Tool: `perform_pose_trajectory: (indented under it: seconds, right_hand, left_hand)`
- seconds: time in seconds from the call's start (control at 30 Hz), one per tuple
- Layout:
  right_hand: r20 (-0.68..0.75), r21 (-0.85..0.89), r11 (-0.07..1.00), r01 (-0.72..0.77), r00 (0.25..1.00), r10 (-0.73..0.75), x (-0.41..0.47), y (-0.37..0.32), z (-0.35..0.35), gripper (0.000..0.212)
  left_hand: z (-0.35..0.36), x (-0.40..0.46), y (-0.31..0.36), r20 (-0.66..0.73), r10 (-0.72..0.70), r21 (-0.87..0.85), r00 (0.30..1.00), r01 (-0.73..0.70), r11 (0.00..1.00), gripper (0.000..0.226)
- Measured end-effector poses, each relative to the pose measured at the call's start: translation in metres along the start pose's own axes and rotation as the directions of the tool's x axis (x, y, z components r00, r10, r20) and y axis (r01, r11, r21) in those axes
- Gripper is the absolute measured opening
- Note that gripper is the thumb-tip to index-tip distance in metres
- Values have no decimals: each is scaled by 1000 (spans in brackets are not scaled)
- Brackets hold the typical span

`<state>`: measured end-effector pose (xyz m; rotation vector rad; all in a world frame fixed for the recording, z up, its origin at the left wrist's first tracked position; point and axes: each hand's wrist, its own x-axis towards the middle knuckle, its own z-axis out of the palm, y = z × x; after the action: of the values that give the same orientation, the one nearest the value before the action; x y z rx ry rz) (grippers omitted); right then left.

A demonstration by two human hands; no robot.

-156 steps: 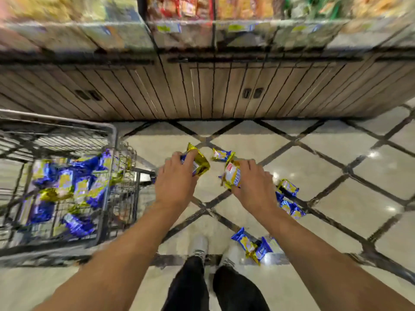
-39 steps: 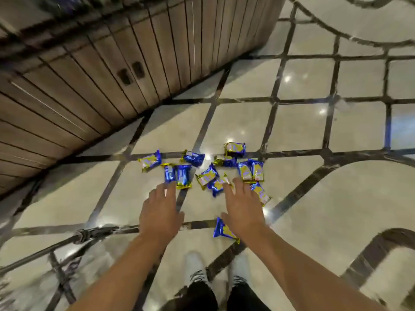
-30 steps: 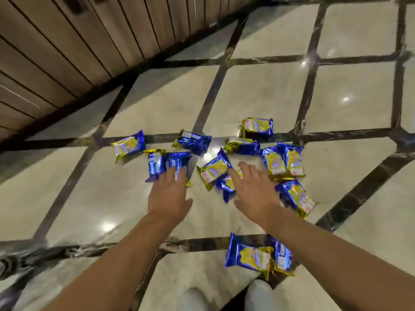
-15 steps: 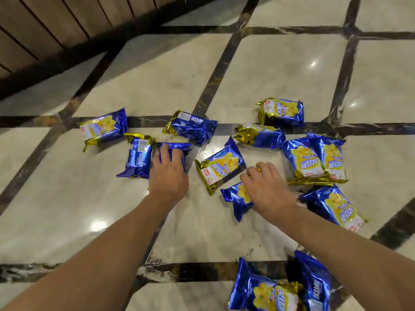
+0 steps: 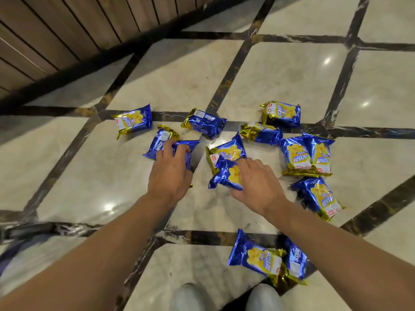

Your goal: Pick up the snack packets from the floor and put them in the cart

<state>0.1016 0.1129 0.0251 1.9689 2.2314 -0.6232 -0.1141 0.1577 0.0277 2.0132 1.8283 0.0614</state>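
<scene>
Several blue and gold snack packets lie scattered on the marble floor (image 5: 280,81). My left hand (image 5: 169,173) rests on a blue packet (image 5: 182,147) in the middle left, fingers curled around it. My right hand (image 5: 258,182) grips a small blue and yellow packet (image 5: 225,175) and has it tilted up off the floor. More packets lie beyond: one at the left (image 5: 133,120), one in the centre (image 5: 205,123), one at the back right (image 5: 281,113). A pair (image 5: 305,153) lies to the right and two more (image 5: 258,259) near my feet. The cart is out of view.
A wooden slatted cabinet base (image 5: 67,37) runs along the upper left. Dark inlay strips cross the pale floor tiles. My grey shoes (image 5: 190,297) show at the bottom edge. A dark metal bar (image 5: 27,230), perhaps part of the cart, lies at the left edge.
I have bent down close to the packets. My left hand has closed over a blue packet, and my right hand has grasped one and lifted its edge off the floor.
</scene>
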Motion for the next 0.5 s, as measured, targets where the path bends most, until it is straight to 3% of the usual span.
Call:
perform_pose_trajectory:
  seconds: [0.1,0.2,0.37,0.5]
  right_hand:
    - [-12,56,998,-37,999,38,-39,-39,-67,54]
    - [-27,54,998,-19,999,21,-81,-82,-160,55]
    - [-96,53,997,60,994,-54,-140,-154,-338,83]
    - [-101,-46,987,151,983,-155,-187,-207,-465,84]
  left_hand:
    - [-82,-43,25,30,-14,-22,999,15,1000,42]
    - [-186,-89,58,33,-51,-18,998,52,998,53]
    - [-369,-156,108,-23,-54,1,998,54,999,52]
    - [-498,-214,136,-98,-108,-10,989,108,994,45]
